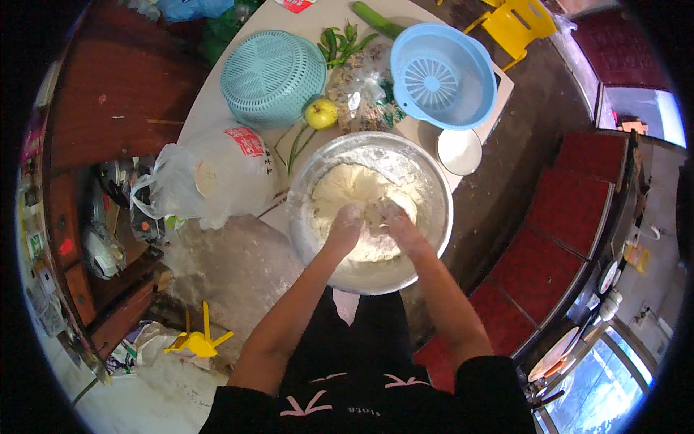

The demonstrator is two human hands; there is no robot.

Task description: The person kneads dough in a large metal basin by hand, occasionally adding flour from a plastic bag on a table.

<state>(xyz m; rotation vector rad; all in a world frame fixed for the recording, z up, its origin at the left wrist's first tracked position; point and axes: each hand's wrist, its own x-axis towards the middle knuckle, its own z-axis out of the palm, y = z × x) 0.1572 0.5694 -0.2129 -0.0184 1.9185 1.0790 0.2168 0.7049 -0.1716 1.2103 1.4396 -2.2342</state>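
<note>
A wide metal basin (442,238) stands at the table's near edge, close to my body. Inside lies a large mass of pale dough (347,187), with loose flour (401,171) dusting the basin's wall. My left hand (347,221) grips the dough near its middle, flour on the fingers. Close beside it, my right hand (397,219) has its fingers dug into the dough's right part. Blur and dough partly hide the fingertips of both hands.
Beyond the basin are a yellow-green apple (321,114), an upturned teal basket (271,76), a blue colander (480,89), green peppers (341,46) and a clear plastic bag (368,89). A white bowl (460,152) sits right; a knotted plastic bag (227,179) left. Red-fronted cabinets (553,255) flank the right.
</note>
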